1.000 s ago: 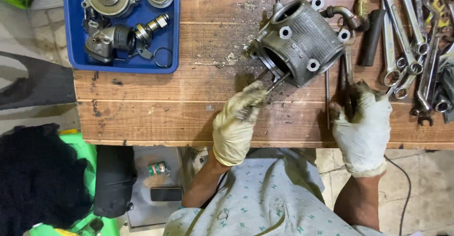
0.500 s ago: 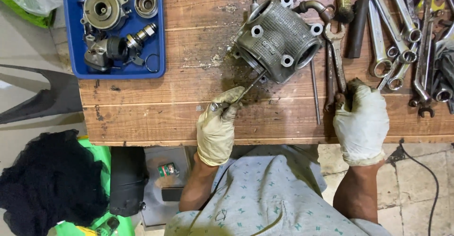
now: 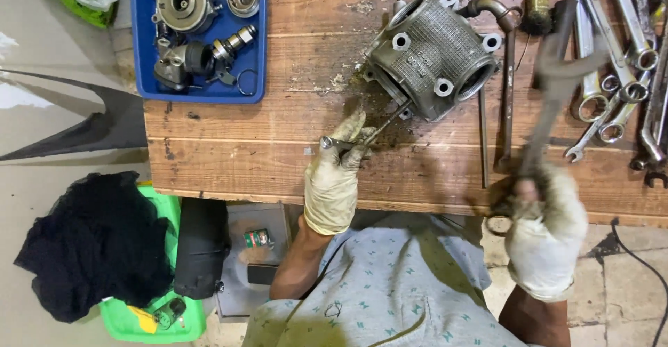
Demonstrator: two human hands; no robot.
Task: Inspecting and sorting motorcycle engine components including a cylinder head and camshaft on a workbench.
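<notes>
Head view, looking straight down at the wooden bench (image 3: 229, 152):

Gripping a thin metal rod (image 3: 369, 137) in the left hand (image 3: 334, 176), glove fingers curled shut around the near end, a small round tip poking out left of the knuckles. Running up and to the right from the grip, that rod, long axis on a diagonal, far end touching or just under the lower-left edge of the grey engine cylinder block (image 3: 433, 53). Can't tell whether it's actually wedged in there or just resting against it. So: lying up and right of the left hand, the block, near it, open bore facing lower right, sitting tilted on the planks.

Swinging a long dark wrench (image 3: 557, 83) with the right hand (image 3: 546, 232), fist closed on the lower end near the bench edge, whole tool motion-blurred. Pointing up and slightly right, crossing in front of the row of spanners (image 3: 619, 62). Sitting up and to the left of this hand, the block, further off than from the left one.

Lying between block and blurred wrench: a bent metal pipe (image 3: 506, 62) plus a thin straight rod.

Sitting well apart at top left, a blue tray (image 3: 142, 55) holding gears and small engine parts. Down on the floor, a green bin (image 3: 125, 319) with a black cloth (image 3: 90, 243) over it.
</notes>
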